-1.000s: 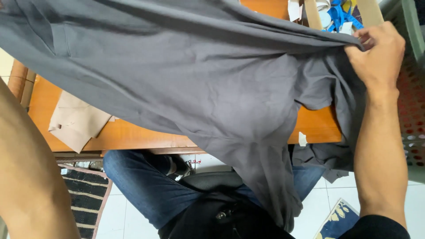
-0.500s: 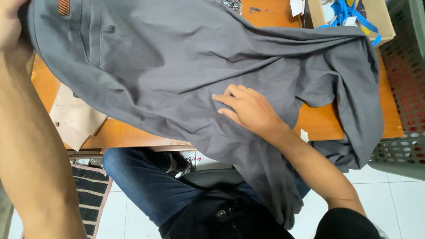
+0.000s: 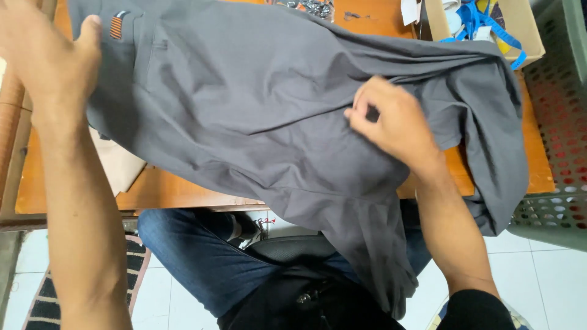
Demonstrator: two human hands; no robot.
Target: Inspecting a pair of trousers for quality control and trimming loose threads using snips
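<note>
a seated person is spreading a large grey woven cotton garment across an orange-brown wooden tabletop, the cloth lying over most of the surface with one long end trailing off the near edge over the person's blue denim jeans. the left hand is gripping the garment's upper left corner, thumb pressed onto the fabric just beside a small striped orange-and-dark sewn label, fingers folded behind the cloth. the right hand is resting on the middle of the garment with its fingers curled inward, seemingly pinching a small fold of cloth, though the fingertips are partly hidden and a firm grasp cannot be confirmed. a beige folded piece of fabric is lying partly under the grey cloth at the left. behind, an open tan cardboard box holding a blue tape-like strip is sitting touching the garment's far edge, and a grey-green perforated plastic basket is standing at the right. the hanging end looks heavy enough to be dragging the whole piece toward the floor if the corner grip slackens; a tug to the left may also be snagging the box or sweeping the small metal bits near the far edge off the table.
</note>
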